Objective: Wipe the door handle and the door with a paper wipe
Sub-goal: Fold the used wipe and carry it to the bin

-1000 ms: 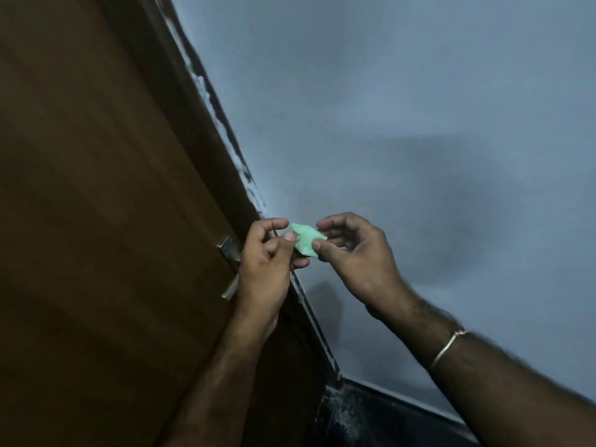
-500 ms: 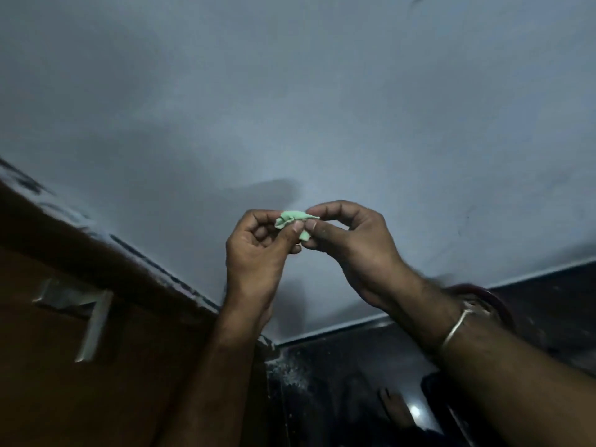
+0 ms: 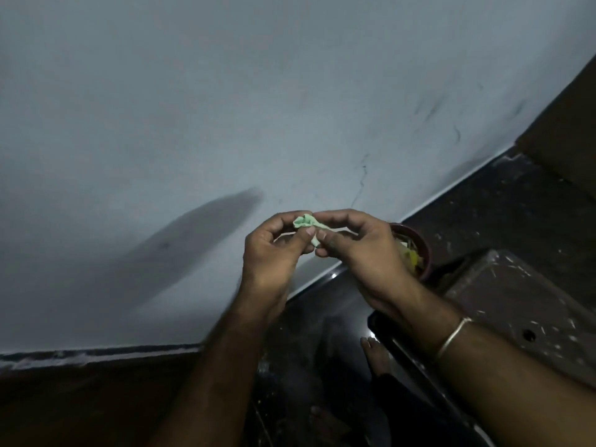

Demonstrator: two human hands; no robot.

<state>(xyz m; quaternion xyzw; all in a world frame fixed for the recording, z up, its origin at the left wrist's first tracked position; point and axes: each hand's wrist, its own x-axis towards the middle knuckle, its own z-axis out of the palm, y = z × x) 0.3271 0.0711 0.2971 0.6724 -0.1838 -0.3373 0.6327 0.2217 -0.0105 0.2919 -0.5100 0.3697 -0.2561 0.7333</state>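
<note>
Both hands have swung away from the door (image 3: 80, 404), now only a brown strip at lower left, handle out of view; a bin (image 3: 414, 250) has come up behind. Wiping looks finished. Left hand (image 3: 274, 253) and right hand (image 3: 361, 253), fingers curled, pinch the crumpled green wipe (image 3: 306, 222) between them.

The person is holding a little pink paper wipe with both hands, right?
Not quite. The paper wipe is green, not pink, as the head view shows. The rest is right: the left hand and the right hand both pinch it.
</note>
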